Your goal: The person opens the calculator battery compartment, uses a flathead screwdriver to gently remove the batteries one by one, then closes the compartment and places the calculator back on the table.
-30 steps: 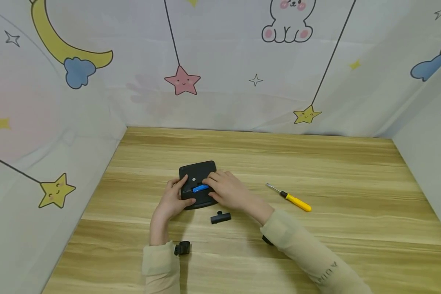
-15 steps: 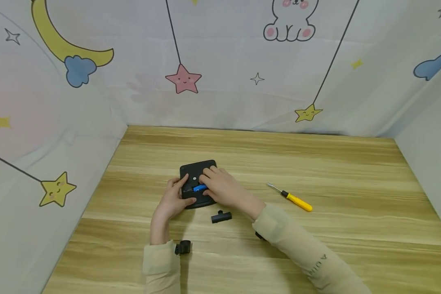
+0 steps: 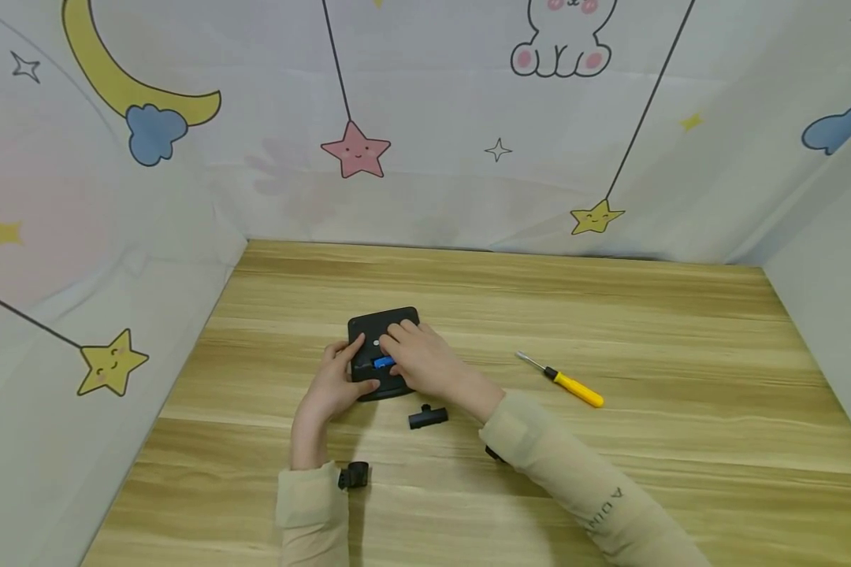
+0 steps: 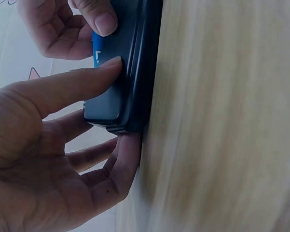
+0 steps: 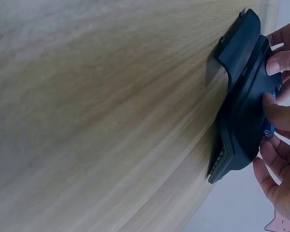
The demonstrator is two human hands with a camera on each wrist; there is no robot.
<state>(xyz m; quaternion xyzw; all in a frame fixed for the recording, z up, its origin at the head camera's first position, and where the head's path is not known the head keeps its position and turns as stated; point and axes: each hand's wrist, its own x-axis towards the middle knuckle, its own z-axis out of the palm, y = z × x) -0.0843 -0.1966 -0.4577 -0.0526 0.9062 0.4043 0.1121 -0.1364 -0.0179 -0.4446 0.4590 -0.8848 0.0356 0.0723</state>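
A flat black device (image 3: 376, 321) lies on the wooden table with an exposed compartment. In that slot sits a blue battery (image 3: 383, 362), partly covered by fingers. My left hand (image 3: 332, 387) grips the device's left side, thumb on top and fingers at the edge. From the right, my right hand (image 3: 429, 361) reaches over the device and holds the battery between its thumb and curled fingers. In the right wrist view a metal spring (image 5: 266, 135) shows by the battery (image 5: 273, 118). A loose black battery cover (image 3: 428, 417) with a tab lies just in front of the device.
To the right, a screwdriver (image 3: 574, 388) with a yellow handle lies on the table (image 3: 652, 331). Patterned white cloth (image 3: 454, 197) stands behind the table and along both sides. A small black camera mount (image 3: 354, 475) sits at my left wrist.
My right hand has slid left across the device, covering more of the blue battery. My left hand keeps its grip, and the device, cover and screwdriver stay in place.
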